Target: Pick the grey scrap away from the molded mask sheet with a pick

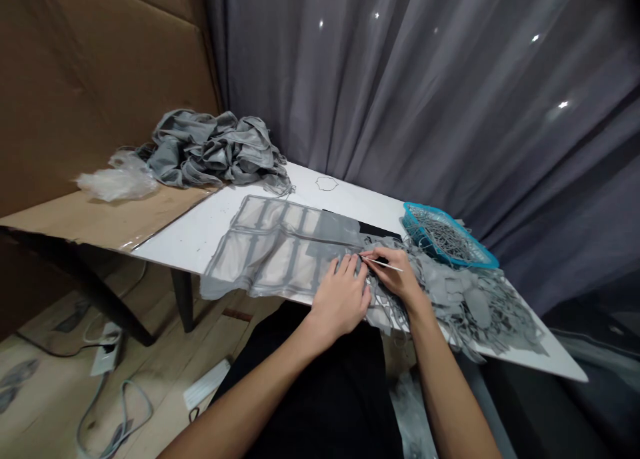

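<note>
A grey, partly see-through sheet [260, 255] with pale rectangular panels lies across the white table and droops slightly over its front edge. My left hand [343, 292] rests on the sheet's right end, fingers stretched out and pressing down. Close beside those fingertips, my right hand [393, 272] is closed round a thin white stick [383, 263], held like a pen. The stick's tip meets the material by my left fingers; exactly what it touches is too small to tell. Thin grey strips and scraps [473, 295] lie piled to the right of my right hand.
A blue plastic basket [450, 235] full of thin grey strips stands at the back right. Crumpled grey fabric [215, 149] is heaped at the back left beside a clear plastic bag [120, 177]. A dark loop of thread [327, 183] lies behind the sheet. A power strip [107, 350] sits on the floor.
</note>
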`<state>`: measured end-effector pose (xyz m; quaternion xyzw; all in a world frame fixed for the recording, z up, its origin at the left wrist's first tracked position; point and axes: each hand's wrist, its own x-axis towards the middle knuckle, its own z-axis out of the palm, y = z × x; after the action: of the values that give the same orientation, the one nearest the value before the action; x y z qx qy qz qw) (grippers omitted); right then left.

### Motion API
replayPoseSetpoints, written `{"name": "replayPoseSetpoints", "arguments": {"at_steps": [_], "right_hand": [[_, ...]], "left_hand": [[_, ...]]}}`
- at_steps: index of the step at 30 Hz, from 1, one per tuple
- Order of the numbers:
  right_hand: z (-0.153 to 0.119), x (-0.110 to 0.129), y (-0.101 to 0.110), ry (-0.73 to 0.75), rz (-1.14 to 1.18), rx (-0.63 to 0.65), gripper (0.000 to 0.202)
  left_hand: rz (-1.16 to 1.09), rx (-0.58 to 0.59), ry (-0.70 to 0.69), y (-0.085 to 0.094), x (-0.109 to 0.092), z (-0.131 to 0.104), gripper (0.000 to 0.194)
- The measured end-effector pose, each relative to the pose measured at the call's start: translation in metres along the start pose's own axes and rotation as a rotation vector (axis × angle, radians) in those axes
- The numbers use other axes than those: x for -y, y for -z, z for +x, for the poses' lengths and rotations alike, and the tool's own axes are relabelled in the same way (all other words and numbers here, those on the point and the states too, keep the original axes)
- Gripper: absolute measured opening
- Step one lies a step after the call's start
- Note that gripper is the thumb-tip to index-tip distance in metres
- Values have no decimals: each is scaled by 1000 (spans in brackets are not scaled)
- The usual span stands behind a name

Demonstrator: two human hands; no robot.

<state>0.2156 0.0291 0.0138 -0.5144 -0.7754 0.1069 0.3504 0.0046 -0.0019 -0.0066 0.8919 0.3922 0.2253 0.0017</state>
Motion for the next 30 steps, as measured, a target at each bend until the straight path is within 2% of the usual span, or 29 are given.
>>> {"name": "replayPoseSetpoints", "arguments": {"at_steps": [8,14,19,23,26,30], "right_hand": [[1,-4,-8,59,-230,15,18],[2,2,-15,62,-429,-58,18],[3,2,-21,34,-456,-122,18],[6,1,-19,-31,-369,-213,18],[8,3,-14,-82,-156,-245,18],[6,7,-7,-139,113,-263,30]], "left_hand": [[2,13,-1,0,0,1,55],[-1,3,-3,0,0,1,54],[-36,-21,9,-2,0,2,52],[-53,-33,8,-4,1,2,51],[-35,-24,11,-4,1,2,53],[-30,-22,10,-2,0,0,54]]}}
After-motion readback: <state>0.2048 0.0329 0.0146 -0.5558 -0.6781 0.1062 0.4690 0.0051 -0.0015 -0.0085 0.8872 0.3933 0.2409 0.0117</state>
